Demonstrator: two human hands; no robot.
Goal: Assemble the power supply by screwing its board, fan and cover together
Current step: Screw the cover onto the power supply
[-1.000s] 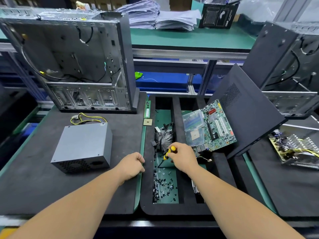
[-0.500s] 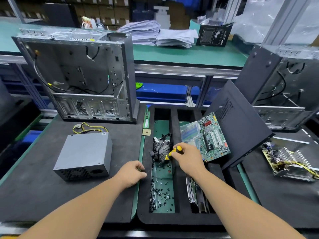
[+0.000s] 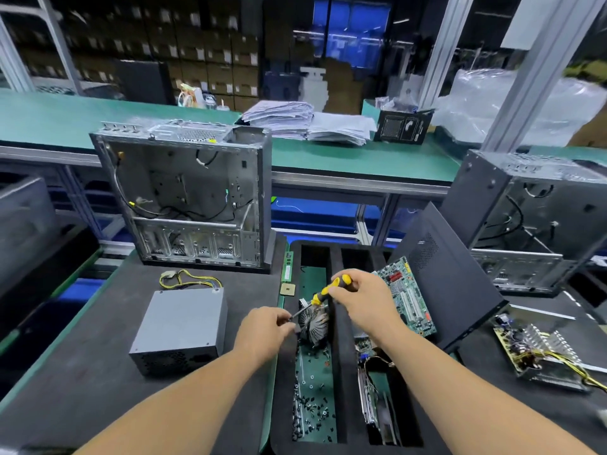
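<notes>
A closed grey power supply box (image 3: pixel 182 326) lies on the dark mat at the left, its yellow and black cable (image 3: pixel 187 279) coiled behind it. My right hand (image 3: pixel 364 302) grips a yellow and black screwdriver (image 3: pixel 323 293) above the foam tray. My left hand (image 3: pixel 266 330) pinches at the screwdriver's metal tip; a small screw may be between the fingers, but that is too small to tell. Below the hands a round finned cooler (image 3: pixel 315 323) sits in the tray. An open power supply board with heatsinks (image 3: pixel 542 353) rests at the right.
The black foam tray (image 3: pixel 341 356) holds several loose screws (image 3: pixel 312 412) and a green motherboard (image 3: pixel 407 297). An open computer case (image 3: pixel 187 192) stands behind the mat, another case (image 3: pixel 528 211) at the right. A black side panel (image 3: pixel 453 280) leans on the tray.
My right hand lifted the screwdriver out of the tray. My left hand rose from the mat edge and met the screwdriver's tip. The view tilted upward.
</notes>
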